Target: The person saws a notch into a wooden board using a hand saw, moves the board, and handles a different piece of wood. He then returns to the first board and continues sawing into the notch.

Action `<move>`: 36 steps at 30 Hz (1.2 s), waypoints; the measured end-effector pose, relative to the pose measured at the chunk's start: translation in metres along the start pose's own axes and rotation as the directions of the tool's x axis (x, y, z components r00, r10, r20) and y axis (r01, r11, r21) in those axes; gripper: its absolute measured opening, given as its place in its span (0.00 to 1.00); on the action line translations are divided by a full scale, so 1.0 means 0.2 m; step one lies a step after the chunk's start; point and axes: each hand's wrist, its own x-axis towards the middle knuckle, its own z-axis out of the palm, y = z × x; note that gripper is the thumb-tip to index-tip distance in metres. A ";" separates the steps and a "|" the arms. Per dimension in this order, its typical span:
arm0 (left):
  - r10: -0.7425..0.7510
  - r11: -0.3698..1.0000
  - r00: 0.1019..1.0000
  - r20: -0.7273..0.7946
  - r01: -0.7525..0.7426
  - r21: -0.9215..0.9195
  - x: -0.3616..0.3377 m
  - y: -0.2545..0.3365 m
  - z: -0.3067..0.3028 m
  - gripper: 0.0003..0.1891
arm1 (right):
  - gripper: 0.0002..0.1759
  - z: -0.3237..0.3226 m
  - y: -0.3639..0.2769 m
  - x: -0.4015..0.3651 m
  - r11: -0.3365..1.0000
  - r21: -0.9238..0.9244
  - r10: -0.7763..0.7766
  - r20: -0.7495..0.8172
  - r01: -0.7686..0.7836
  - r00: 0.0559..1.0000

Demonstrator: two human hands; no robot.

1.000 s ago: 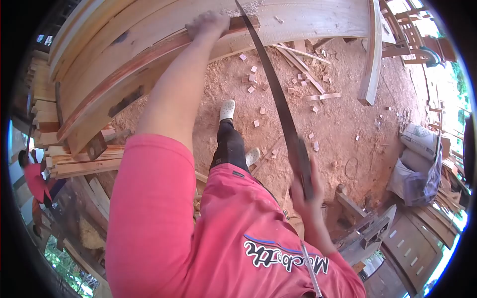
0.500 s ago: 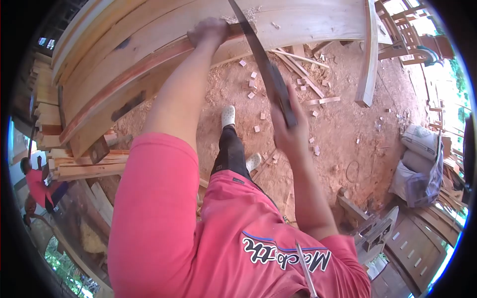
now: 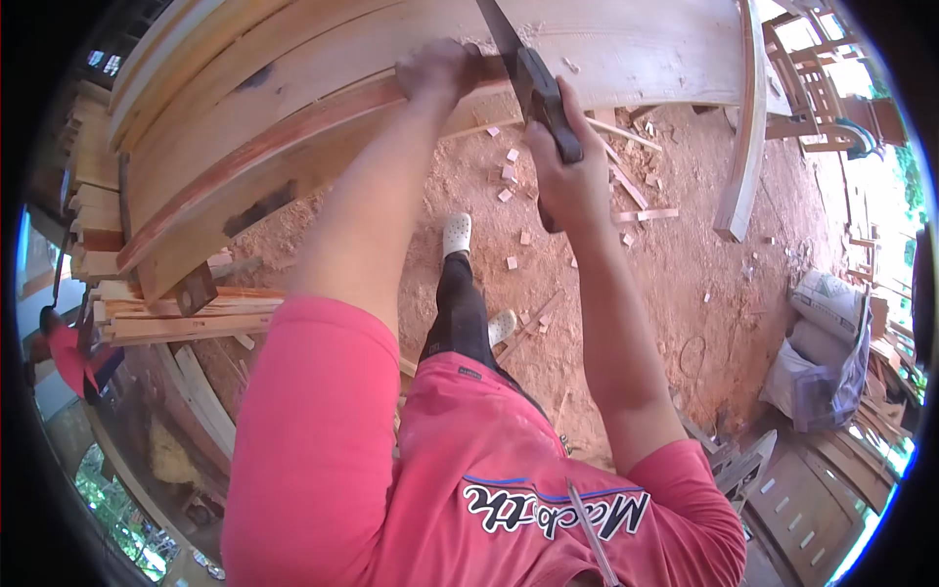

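Note:
My right hand (image 3: 572,181) is wrapped round the dark handle of a handsaw (image 3: 538,86). Its blade points up and away, crossing the near edge of a wide wooden plank (image 3: 636,59). Beside the blade, my left hand (image 3: 435,73) is closed over a small wood piece (image 3: 492,68) at the plank's edge, pressing it there. The fingers of the left hand are partly hidden and slightly blurred. Sawdust lies around the blade on the plank.
A squared timber (image 3: 745,147) juts out at the right of the bench. Small offcuts (image 3: 511,174) and sticks litter the dirt floor. Full sacks (image 3: 822,342) lie at the right, stacked lumber (image 3: 186,315) at the left. Another person (image 3: 70,352) is at the far left.
My right hand has pushed the saw forward and up, so its handle is nearer the plank. The left hand still holds the wood piece; the view has shifted slightly.

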 end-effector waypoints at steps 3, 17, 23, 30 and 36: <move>-0.020 1.000 1.000 0.014 0.020 -0.012 -0.01 0.01 -0.02 0.26 | 0.33 0.02 0.01 0.00 0.997 0.040 -0.064 -0.046 0.065 0.997; -0.049 0.999 0.996 0.070 0.047 0.021 0.01 0.02 -0.01 0.31 | 0.38 -0.65 -0.34 -1.35 0.920 -0.106 0.385 0.082 -0.376 0.919; 0.006 0.998 0.999 -0.037 -0.003 0.059 -0.03 0.00 0.03 0.24 | 0.32 -0.11 -0.03 -0.18 0.990 -0.051 0.136 0.039 -0.134 0.990; 0.053 0.994 0.998 -0.024 -0.050 0.097 -0.01 0.00 0.04 0.23 | 0.33 0.02 -0.09 0.07 0.980 0.121 0.158 0.027 -0.160 0.987; 0.035 0.998 0.999 -0.036 -0.033 0.052 0.00 0.00 0.01 0.24 | 0.34 -0.12 -0.09 -0.31 0.997 -0.041 0.060 -0.006 -0.060 0.998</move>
